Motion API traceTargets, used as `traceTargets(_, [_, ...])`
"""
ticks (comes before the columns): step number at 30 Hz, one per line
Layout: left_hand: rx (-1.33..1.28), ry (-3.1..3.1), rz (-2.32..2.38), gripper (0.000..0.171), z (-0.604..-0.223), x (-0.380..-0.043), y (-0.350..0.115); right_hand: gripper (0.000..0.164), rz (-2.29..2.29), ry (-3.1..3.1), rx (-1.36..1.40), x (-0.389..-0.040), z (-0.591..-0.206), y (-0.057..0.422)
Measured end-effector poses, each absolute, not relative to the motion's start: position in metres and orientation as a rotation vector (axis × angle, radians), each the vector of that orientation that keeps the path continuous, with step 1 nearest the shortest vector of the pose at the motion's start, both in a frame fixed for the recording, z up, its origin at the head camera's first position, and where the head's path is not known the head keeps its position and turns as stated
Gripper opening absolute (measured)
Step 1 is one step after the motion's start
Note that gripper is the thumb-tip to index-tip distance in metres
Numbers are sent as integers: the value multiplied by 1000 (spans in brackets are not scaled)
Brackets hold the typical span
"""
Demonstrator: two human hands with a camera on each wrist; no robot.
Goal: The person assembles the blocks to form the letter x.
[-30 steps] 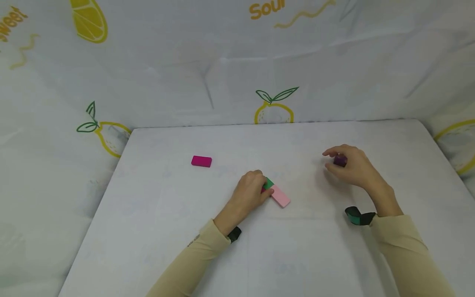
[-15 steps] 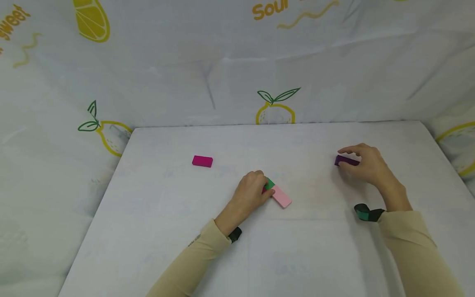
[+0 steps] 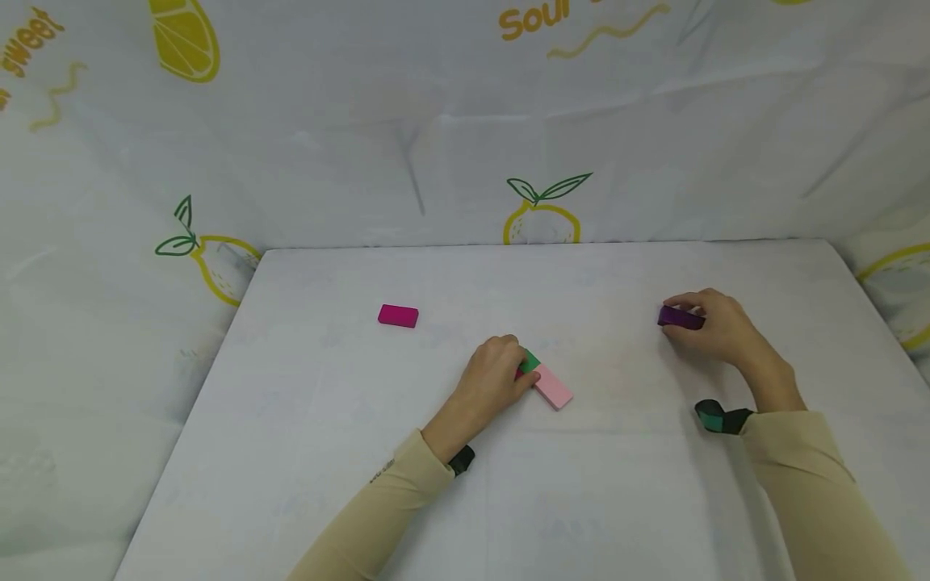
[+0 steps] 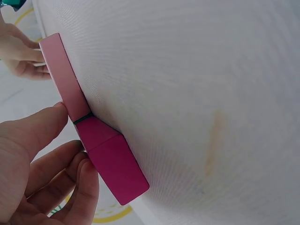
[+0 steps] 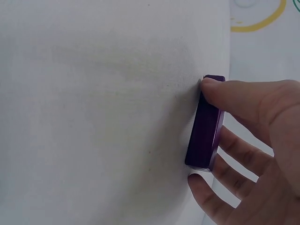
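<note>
In the head view my left hand (image 3: 494, 375) holds a small group of touching blocks near the table's middle. They are a pale pink block (image 3: 554, 389), a green block (image 3: 529, 361) and a magenta block (image 4: 117, 166). The thumb rests by the pink block's inner end, and the other fingers curl behind the magenta one. Most of the green block is hidden in the left wrist view. At the right, my right hand (image 3: 719, 327) pinches a dark purple block (image 5: 205, 131), thumb at one end and fingertips along the opposite side.
Another magenta block (image 3: 398, 315) lies alone at the back left of the white table (image 3: 581, 500). A white cloth backdrop (image 3: 327, 161) with lemon drawings rises behind the table's far edge. Dark straps hang by both wrists.
My right hand has shifted right along the purple block, and its fingers have closed onto it. The block has stayed in place. My left hand and its blocks have not moved.
</note>
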State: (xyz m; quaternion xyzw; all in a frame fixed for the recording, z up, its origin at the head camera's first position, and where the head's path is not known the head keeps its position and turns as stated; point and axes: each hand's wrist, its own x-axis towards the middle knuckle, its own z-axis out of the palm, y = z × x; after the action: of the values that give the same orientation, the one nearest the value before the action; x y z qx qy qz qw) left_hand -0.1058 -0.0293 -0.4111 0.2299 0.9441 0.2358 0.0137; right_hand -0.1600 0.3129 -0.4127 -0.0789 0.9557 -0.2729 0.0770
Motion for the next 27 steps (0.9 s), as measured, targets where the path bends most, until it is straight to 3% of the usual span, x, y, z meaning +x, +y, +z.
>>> traceTargets(27, [713, 2949, 743, 21, -413, -106, -29, 40, -807, 2877, -388, -160, -403, 296])
